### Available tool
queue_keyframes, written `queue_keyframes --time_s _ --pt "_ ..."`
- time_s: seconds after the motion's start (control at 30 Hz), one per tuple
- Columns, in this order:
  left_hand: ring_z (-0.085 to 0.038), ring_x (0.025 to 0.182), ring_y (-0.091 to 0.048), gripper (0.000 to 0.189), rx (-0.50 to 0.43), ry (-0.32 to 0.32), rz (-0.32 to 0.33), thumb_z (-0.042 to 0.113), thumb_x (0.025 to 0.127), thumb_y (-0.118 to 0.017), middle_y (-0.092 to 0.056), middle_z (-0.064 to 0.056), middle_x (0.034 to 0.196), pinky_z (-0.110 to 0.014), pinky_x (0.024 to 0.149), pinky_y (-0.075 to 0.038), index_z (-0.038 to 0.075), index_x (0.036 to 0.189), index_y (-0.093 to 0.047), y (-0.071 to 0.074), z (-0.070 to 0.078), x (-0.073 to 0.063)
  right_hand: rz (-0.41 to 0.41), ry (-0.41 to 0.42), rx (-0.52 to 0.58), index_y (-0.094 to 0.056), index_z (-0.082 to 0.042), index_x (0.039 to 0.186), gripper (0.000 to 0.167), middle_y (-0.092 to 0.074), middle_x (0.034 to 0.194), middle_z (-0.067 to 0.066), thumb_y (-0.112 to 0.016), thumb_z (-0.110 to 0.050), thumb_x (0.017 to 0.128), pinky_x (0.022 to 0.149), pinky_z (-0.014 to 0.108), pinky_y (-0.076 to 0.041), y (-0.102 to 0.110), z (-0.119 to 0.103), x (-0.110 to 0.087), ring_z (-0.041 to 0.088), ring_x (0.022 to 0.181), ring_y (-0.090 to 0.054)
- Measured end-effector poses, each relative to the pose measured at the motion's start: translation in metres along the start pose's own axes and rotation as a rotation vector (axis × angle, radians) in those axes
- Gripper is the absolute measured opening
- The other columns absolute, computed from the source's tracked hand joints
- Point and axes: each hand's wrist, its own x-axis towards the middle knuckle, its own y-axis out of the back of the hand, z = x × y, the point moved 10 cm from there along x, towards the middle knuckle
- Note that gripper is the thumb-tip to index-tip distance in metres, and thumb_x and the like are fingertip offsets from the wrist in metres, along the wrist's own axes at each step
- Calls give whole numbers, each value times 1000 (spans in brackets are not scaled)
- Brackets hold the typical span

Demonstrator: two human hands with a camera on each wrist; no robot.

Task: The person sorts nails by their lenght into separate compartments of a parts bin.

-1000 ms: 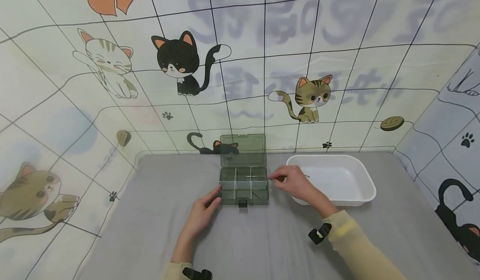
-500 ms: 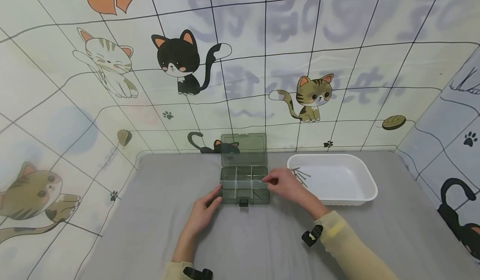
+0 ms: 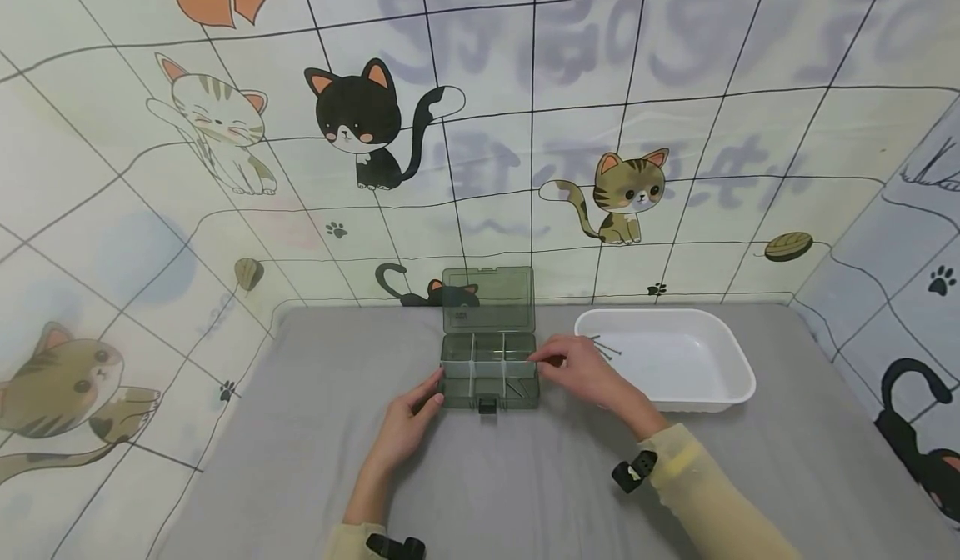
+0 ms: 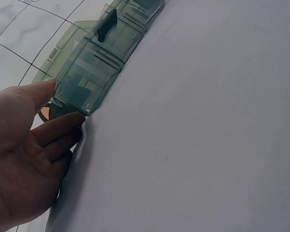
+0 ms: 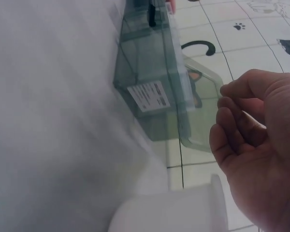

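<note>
Right hand has drawn back, fingers loosely curled, empty; white tray beside it.

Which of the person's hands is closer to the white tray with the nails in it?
The right hand. It hovers between the green compartment box and the white tray, just off the tray's left rim. The left hand rests on the box's far-left corner, well away from the tray.

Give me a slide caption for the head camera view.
Left hand steadies an open green translucent plastic compartment box; right hand hovers beside a white plastic tray.
</note>
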Motion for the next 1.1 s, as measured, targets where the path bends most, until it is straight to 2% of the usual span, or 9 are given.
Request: queue_keyframes --time_s 0.23,0.37,0.63,0.77,0.87,0.9,1.1 --pt "-30 139 -49 45 -4 -3 4 20 104 -64 -58 -9 145 -50 114 -38 17 148 -59 0 -1 0 53 25 9 -79 -3 105 19 -73 95 5 -68 2 90 74 30 -54 20 1 -8 9 82 -62" --pt "-31 139 -49 45 -1 -7 4 21 104 -64 -58 -10 145 -50 115 -37 17 148 -58 0 0 0 72 24 -5 -79 -7 104 19 -72 95 2 -70 2 90 74 32 -55 31 4 -14 9 82 -63" --pt "-30 138 -50 46 0 -4 3 21 104 -63 -56 -9 147 -49 110 -43 15 149 -57 -1 0 -1 109 -14 -9 -78 -8 106 17 -71 96 -1 -73 -1 92 73 29 -54 52 22 -25 10 82 -63" --pt "-30 139 -49 46 -4 -1 -1 22 105 -63 -55 -9 148 -49 111 -42 16 150 -56 -1 1 -1 139 -26 -13 -78 -6 106 16 -72 96 -2 -74 0 92 73 28 -54 62 31 -29 10 81 -64" --pt "-28 140 -48 45 -9 9 -2 22 105 -63 -54 -8 149 -48 112 -41 17 149 -56 -1 0 -1 148 -62 -22 -78 -4 107 16 -73 97 -1 -74 -1 92 76 29 -56 67 41 -31 13 84 -66" --pt "-30 140 -48 45 -12 11 3 19 104 -63 -55 -9 148 -49 112 -41 15 149 -57 0 4 -2 150 -72 -27 -78 -4 107 15 -73 98 0 -74 -3 93 77 30 -56 69 44 -32 14 86 -67" --pt "-33 138 -49 45 -23 9 22 15 103 -64 -56 -13 147 -52 111 -41 10 147 -58 0 6 -2 175 -147 -44 -77 -3 110 15 -75 103 6 -69 -7 98 79 32 -56 78 65 -39 20 91 -69"
